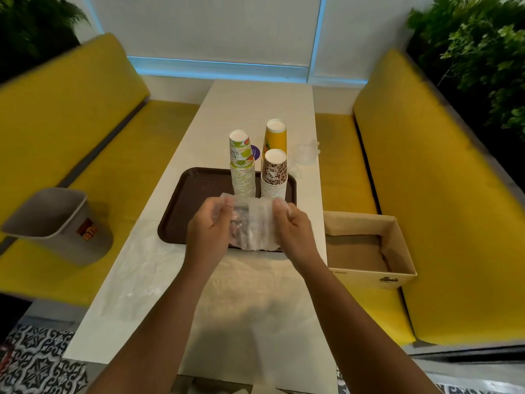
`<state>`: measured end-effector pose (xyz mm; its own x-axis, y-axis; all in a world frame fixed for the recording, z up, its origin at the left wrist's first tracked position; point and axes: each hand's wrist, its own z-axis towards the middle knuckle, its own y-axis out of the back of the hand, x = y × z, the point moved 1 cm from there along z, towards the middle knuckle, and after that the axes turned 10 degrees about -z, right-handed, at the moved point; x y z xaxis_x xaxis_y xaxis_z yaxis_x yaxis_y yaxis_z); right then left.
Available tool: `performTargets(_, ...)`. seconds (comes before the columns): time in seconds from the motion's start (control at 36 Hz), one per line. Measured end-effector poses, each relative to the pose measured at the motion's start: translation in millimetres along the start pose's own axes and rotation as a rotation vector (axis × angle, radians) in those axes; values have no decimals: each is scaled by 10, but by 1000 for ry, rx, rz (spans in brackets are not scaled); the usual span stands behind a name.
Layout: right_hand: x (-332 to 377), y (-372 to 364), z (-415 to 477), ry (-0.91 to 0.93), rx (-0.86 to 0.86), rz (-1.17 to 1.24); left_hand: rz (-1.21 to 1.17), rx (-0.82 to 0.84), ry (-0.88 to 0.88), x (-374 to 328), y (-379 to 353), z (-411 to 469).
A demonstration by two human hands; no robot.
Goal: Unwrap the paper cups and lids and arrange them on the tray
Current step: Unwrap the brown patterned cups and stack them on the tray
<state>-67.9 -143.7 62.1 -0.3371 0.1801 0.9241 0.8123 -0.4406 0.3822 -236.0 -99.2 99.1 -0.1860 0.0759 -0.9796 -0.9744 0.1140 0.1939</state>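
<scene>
Step, by judgement: unwrapping lids. Left hand (208, 223) and right hand (292, 223) grasp clear plastic-wrapped lid stack (252, 226) above brown rectangular plastic tray (176, 211), 6 o'clock of printed paper cup stacks (243, 172). Next: peel wrap, set lids on tray.

A café or diner booth: yellow padded benches (71, 115) flanking a narrow white table (255, 109), leafy wall greenery (477, 52).

Both hands (208, 227) around lid sleeve (252, 226)
</scene>
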Motion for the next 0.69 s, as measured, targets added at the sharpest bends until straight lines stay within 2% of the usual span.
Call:
performTargets(0.17,-233,499,70,-75,-262,-75,53,-219,-16,46,376,64)
performTargets(0.33,-473,905,79,-90,-399,-162,109,-204,35,310,759,203)
performTargets(0.42,-539,912,8,-87,-319,-255,208,-140,103,480,882,216)
performTargets(0.5,-633,783,-121,-149,-190,-321,479,-158,112,647,919,129)
performTargets(0.56,-714,684,-212,-183,-124,-343,676,-261,-16,723,894,-19)
performTargets(0.61,-798,566,-286,-208,-75,-377,798,-278,-217,833,826,-185)
performTargets(0.64,-834,511,-318,-218,-57,-393,844,-229,-291,888,766,-264)
performTargets(0.69,-925,392,-373,-240,-27,-418,942,-64,-333,1149,675,-373)
